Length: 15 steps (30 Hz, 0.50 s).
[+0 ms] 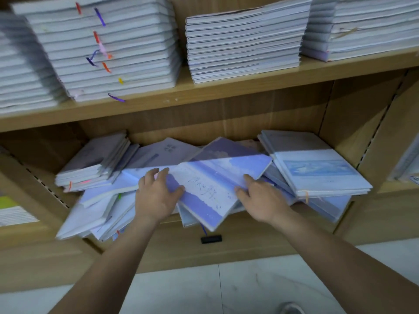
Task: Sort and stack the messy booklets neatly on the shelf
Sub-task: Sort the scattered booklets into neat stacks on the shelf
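**Handling a lavender booklet on the lower shelf**

Reaching into the wooden bookcase, both bare forearms meet at one lavender booklet (204, 191) that lies tilted on top of the heap of booklets (102, 209) on the lower shelf (235, 225). Its near corner juts out past the shelf's front edge. The cover is lavender with a white band carrying a line of handwritten-style script, too loose and small to read.

The left hand (156, 196) lies spread over the booklet's left end, fingers fairly straight and reaching onto the covers behind, thumb pressed on the lavender strip. The right hand (260, 200) holds the right edge, thumb and forefinger closed on it; its other fingers are hidden.

The heap is fanned at odd angles, several booklets overhanging the front at the left. Just right of it is a small pile topped by a pale booklet with a sky-blue picture panel (317, 168). A booklet at the back (169, 147) bears a small block of characters, not legible.

On the upper shelf (226, 91) stand tidy stacks of white booklets (244, 44), some with coloured ribbon markers (99, 17) sticking out. A small black tag (210, 239) is on the lower shelf's front face.
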Each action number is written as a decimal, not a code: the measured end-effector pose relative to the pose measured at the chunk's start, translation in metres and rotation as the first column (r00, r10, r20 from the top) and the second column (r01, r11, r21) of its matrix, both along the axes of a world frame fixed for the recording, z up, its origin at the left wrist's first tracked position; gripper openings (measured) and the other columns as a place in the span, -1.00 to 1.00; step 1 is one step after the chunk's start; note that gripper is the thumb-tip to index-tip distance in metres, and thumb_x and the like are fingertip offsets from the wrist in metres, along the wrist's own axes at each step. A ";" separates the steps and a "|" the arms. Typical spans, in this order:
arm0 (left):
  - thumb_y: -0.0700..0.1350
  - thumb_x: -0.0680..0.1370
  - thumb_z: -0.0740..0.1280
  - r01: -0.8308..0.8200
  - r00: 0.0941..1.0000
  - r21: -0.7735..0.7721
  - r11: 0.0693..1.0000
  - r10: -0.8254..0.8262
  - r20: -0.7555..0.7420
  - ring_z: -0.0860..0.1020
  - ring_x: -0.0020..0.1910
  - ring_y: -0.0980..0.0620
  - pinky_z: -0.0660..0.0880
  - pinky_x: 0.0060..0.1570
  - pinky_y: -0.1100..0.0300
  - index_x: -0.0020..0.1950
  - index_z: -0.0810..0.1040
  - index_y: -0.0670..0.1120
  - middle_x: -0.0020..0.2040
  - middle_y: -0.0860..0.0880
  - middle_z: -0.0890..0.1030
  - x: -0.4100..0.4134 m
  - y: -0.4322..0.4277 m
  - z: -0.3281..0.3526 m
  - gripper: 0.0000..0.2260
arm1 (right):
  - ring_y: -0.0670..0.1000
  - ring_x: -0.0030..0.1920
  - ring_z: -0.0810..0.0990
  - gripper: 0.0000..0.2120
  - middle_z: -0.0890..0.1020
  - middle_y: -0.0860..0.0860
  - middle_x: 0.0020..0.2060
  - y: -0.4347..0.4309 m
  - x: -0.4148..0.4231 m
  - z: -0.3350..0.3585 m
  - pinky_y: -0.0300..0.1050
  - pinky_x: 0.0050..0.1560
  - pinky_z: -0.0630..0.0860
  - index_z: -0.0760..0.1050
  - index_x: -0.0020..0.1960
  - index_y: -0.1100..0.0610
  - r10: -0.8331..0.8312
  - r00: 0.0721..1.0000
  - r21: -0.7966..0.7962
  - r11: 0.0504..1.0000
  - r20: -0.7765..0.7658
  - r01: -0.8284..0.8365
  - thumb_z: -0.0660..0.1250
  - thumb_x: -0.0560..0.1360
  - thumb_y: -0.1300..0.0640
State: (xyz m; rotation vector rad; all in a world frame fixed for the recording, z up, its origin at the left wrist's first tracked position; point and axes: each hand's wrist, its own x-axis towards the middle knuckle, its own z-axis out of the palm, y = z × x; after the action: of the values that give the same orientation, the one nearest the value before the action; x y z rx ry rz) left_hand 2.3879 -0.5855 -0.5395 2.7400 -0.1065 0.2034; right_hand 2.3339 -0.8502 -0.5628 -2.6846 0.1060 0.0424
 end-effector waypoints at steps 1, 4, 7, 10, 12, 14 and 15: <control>0.23 0.53 0.34 -0.004 0.999 0.052 0.999 0.007 -0.049 0.24 0.46 -0.20 0.24 0.41 -0.06 0.56 0.26 -0.08 0.49 -0.13 0.33 0.008 0.000 -0.002 -0.30 | 0.23 0.35 0.44 -0.31 0.33 0.20 0.45 0.006 -0.001 -0.002 0.08 0.18 0.48 0.04 0.61 0.10 0.004 0.999 0.065 0.998 -0.051 0.000 0.08 0.63 -0.27; 0.35 0.48 0.31 -0.040 0.997 0.135 0.990 0.047 -0.055 0.31 0.39 -0.26 0.30 0.35 -0.09 0.55 0.25 -0.13 0.41 -0.21 0.38 0.007 -0.003 -0.006 -0.19 | 0.17 0.23 0.52 -0.29 0.11 0.12 0.55 0.009 -0.001 -0.004 0.04 0.12 0.49 -0.09 0.63 0.03 -0.005 1.000 0.220 0.975 -0.008 0.007 0.17 0.65 -0.17; 0.35 0.41 0.40 -0.080 0.985 -0.046 0.996 0.072 -0.158 0.46 0.26 -0.21 0.45 0.18 -0.04 0.44 0.35 -0.15 0.31 -0.16 0.38 -0.008 -0.007 -0.005 -0.21 | 0.12 0.06 0.61 -0.25 0.31 0.09 0.51 0.002 0.005 -0.001 -0.03 -0.07 0.50 -0.16 0.64 0.02 -0.046 0.993 0.331 0.943 0.111 0.007 0.24 0.65 -0.04; 0.31 0.36 0.48 -0.098 0.980 -0.161 0.982 0.066 -0.190 0.50 0.16 -0.12 0.44 0.01 0.07 0.31 0.35 -0.17 0.22 -0.08 0.42 -0.018 -0.012 -0.008 -0.24 | 0.14 -0.11 0.64 -0.26 0.67 0.12 -0.05 -0.001 0.006 0.001 0.07 -0.20 0.56 0.01 0.61 0.14 -0.166 0.986 0.304 0.941 0.026 0.150 0.30 0.60 -0.10; 0.28 0.36 0.50 -0.131 0.972 -0.238 0.962 0.078 -0.222 0.50 0.16 -0.13 0.39 -0.04 0.10 0.31 0.32 -0.18 0.17 -0.08 0.47 -0.021 -0.016 -0.009 -0.23 | 0.12 -0.30 0.54 -0.67 0.52 0.09 -0.33 -0.001 0.004 -0.004 -0.01 -0.34 0.39 0.47 0.11 0.15 -0.152 0.982 0.332 0.926 -0.110 0.181 0.29 0.60 -0.13; 0.29 0.38 0.48 -0.141 0.972 -0.244 0.959 0.087 -0.217 0.51 0.19 -0.16 0.38 -0.05 0.10 0.35 0.31 -0.18 0.18 -0.12 0.52 -0.026 -0.019 -0.008 -0.22 | 0.06 -0.42 0.39 -0.61 0.37 0.06 -0.42 0.001 0.001 -0.008 -0.06 -0.37 0.25 0.36 -0.16 0.18 -0.143 0.977 0.403 0.894 -0.160 0.197 0.28 0.61 -0.13; 0.31 0.39 0.46 -0.132 0.976 -0.218 0.967 0.088 -0.200 0.52 0.20 -0.17 0.38 -0.06 0.10 0.39 0.31 -0.17 0.18 -0.12 0.54 -0.029 -0.020 -0.007 -0.21 | 0.05 -0.43 0.42 -0.63 0.41 0.06 -0.41 0.002 0.001 -0.006 -0.08 -0.36 0.28 0.41 -0.08 0.22 -0.151 0.977 0.445 0.872 -0.152 0.204 0.28 0.62 -0.11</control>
State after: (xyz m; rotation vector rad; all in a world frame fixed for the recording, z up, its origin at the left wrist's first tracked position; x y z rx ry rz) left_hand 2.3585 -0.6058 -0.5460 2.5188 0.1159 -0.0154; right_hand 2.3345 -0.8484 -0.5691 -2.1860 0.3354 0.1436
